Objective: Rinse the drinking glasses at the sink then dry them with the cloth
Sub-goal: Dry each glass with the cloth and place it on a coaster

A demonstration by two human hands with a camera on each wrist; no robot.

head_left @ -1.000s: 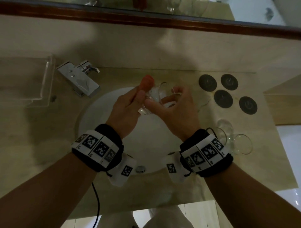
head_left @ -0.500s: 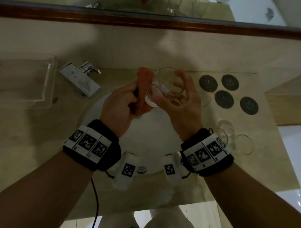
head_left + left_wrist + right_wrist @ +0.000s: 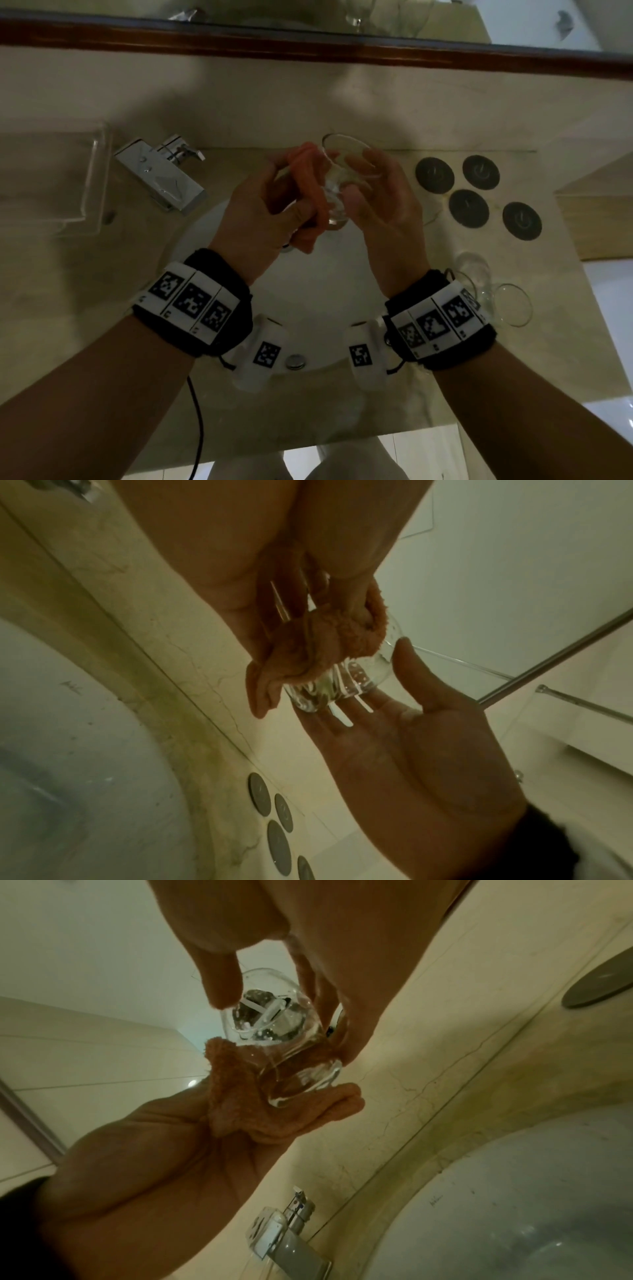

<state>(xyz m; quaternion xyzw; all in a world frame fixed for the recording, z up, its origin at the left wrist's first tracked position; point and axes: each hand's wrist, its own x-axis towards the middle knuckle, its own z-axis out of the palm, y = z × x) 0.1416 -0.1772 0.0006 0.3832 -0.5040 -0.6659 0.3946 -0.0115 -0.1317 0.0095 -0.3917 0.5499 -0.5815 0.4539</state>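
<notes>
Drying is the step in hand: one glass (image 3: 337, 181) is held above the sink (image 3: 318, 298), tilted, its mouth turned away from the person and its thick base toward them. The right hand (image 3: 383, 209) has its grip curled round the bowl, thumb near the base and fingertips over the far wall. The left hand (image 3: 263, 212) pinches the orange cloth (image 3: 308, 181) and presses it against the left side of the glass; its grip is closed on the fabric. Both wrists are raised, palms facing each other. Droplets show inside in the right wrist view, so the next move likely calls for working the cloth into the bowl while turning it. Other glasses (image 3: 493, 291) wait on the counter (image 3: 428, 377) to the right.
</notes>
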